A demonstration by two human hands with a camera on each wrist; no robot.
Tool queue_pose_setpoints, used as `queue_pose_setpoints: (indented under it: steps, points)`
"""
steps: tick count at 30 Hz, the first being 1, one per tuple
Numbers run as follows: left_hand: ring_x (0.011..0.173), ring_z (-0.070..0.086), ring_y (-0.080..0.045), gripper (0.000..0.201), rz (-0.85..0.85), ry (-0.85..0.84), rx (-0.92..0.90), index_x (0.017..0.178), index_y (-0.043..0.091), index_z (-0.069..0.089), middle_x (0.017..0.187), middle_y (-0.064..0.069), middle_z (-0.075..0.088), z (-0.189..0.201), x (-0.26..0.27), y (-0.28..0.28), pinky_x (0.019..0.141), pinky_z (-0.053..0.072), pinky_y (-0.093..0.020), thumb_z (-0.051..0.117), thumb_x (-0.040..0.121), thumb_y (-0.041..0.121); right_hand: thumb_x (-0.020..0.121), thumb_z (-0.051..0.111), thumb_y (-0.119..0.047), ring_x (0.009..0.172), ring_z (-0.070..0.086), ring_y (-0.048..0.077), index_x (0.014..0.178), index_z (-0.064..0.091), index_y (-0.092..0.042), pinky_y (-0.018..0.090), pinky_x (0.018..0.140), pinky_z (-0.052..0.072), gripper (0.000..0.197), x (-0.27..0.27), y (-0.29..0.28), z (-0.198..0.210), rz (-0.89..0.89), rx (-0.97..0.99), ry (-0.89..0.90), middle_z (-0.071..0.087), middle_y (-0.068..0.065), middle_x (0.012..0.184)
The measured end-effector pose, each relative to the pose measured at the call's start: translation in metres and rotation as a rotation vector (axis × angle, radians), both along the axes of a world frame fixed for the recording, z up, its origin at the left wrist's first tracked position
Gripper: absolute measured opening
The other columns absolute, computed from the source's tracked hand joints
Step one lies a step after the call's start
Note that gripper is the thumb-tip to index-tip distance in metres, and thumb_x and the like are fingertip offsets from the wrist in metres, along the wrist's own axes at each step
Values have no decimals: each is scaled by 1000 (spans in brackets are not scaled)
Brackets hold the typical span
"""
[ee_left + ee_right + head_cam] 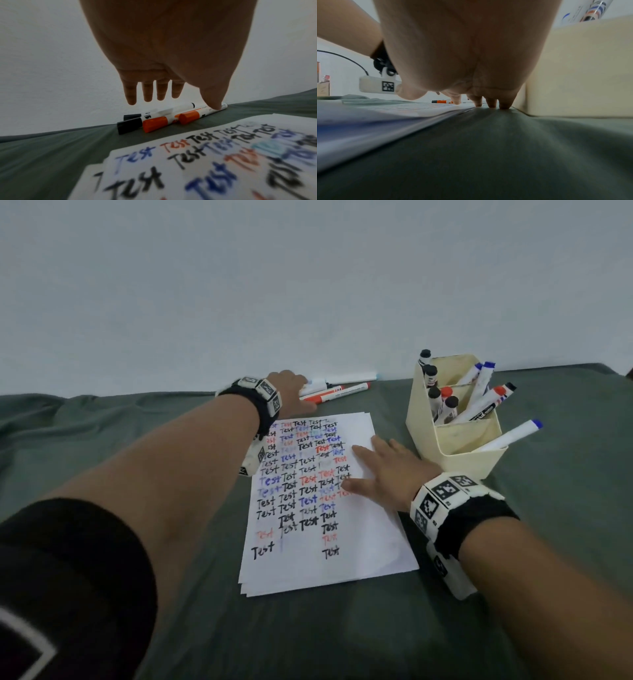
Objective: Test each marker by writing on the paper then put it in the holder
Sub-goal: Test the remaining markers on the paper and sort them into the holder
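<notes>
Head view: both hands flat-fingered, left hand (289,392) over loose markers (337,393), right hand (390,470) on paper (325,570) beside holder (455,446).

The left arm was extended far forward, bare from a black sleeve to a strapped wrist unit; the left hand (164,58) hung palm-down with fingers (131,94) straight, slightly spread and holding nothing, the thumb pointing downward. The right forearm reached in from the lower right, wrist banded likewise. The right hand (390,474) lay flat, palm-down, fingers (491,103) extended with tips pressed on the surface.
</notes>
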State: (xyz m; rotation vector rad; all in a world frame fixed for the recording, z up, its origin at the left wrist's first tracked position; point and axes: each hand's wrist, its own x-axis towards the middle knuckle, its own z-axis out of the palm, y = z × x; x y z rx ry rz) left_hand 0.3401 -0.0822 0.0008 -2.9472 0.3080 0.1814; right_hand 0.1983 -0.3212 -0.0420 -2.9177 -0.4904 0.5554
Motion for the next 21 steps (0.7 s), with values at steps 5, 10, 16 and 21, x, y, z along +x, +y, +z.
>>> queue_pose_setpoints:
  steps: [5, 10, 16, 21]
  points:
    - [125, 50, -31, 75, -28, 12, 13, 142, 15, 44, 143, -11, 48, -11, 27, -20, 100, 42, -41, 49, 91, 69, 86, 29, -88, 158, -6, 27, 162, 2, -40, 54, 126, 11, 94, -1, 0, 3, -17, 14, 34, -7, -3, 172]
    - [129, 44, -33, 77, -32, -8, 19, 144, 15, 41, 144, -13, 43, -14, 37, -31, 105, 39, -45, 44, 92, 72, 87, 29, -86, 158, -4, 27, 162, 4, -37, 47, 125, 8, 93, -2, 2, 5, -20, 24, 24, -5, -1, 172]
    - [127, 40, -34, 93, 13, -29, 33, 143, 16, 41, 140, -12, 40, -28, 49, -31, 106, 37, -49, 30, 83, 86, 88, 29, -86, 158, -4, 27, 163, 5, -35, 46, 125, 6, 94, -3, 1, 5, -23, 37, 29, -5, 0, 172]
    - [119, 45, -32, 92, 76, -72, -51, 136, 18, 41, 133, -9, 45, -43, 52, -33, 102, 40, -48, 27, 80, 89, 88, 28, -86, 158, -2, 27, 162, 8, -33, 47, 125, 8, 94, -3, 1, 6, -22, 39, 11, -3, 0, 172]
